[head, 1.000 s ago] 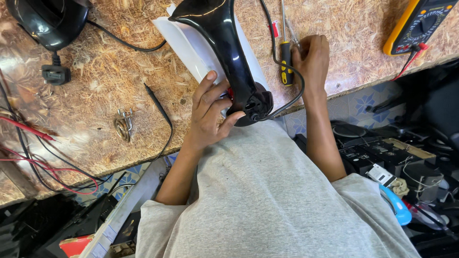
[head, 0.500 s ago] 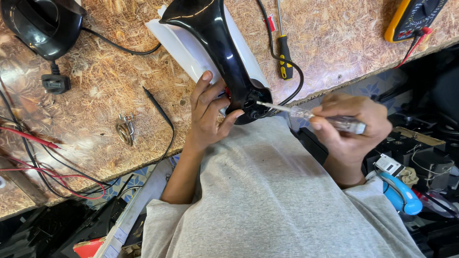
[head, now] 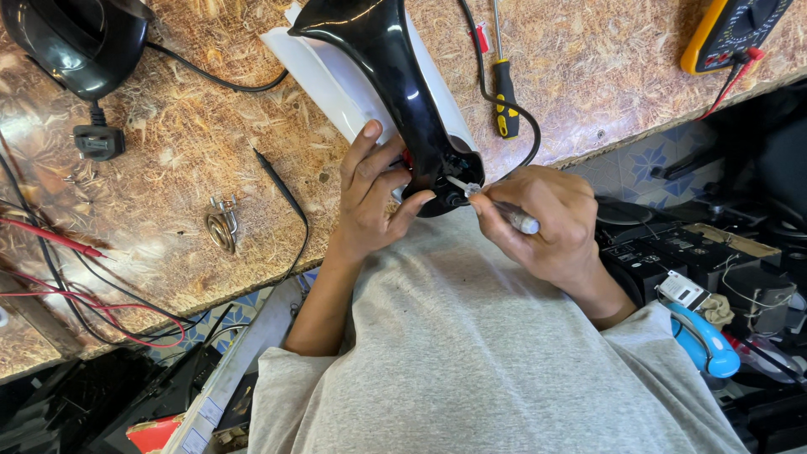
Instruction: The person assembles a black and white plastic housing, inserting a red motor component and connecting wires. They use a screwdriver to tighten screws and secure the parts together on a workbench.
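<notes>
I see the black iron housing (head: pixel 395 76) lying on its white soleplate (head: pixel 336 80) on the counter (head: pixel 168 168), its rear end overhanging the near edge toward the person's chest. The left hand (head: pixel 374 197) is closed around that rear end, thumb and fingers wrapped on the black shell. The right hand (head: pixel 546 223) is closed on a small clear-handled screwdriver (head: pixel 500 206), and its tip meets the rear of the housing just beside the left fingers.

The counter is rough chipboard, pale brown, with scuffed patches. A black cord (head: pixel 496 109) runs from the rear of the iron up across the board. A yellow-and-black screwdriver (head: pixel 504 97) lies just right of the iron, crossing the cord. At the far right corner sits a yellow multimeter (head: pixel 731 34) with a red lead (head: pixel 731 80). On the left I note a black kettle base (head: pixel 76 42) with its plug (head: pixel 99 141), a black probe lead (head: pixel 282 193), a small metal clip (head: pixel 223 227) and red wires (head: pixel 76 269) near the left edge.

The near edge runs diagonally; the hands work right at it, over the person's grey shirt (head: pixel 471 361). Beyond the edge on the right, dark electronic parts (head: pixel 672 252) and a blue tool (head: pixel 706 345) crowd the space. Open board remains between the iron and the kettle base.
</notes>
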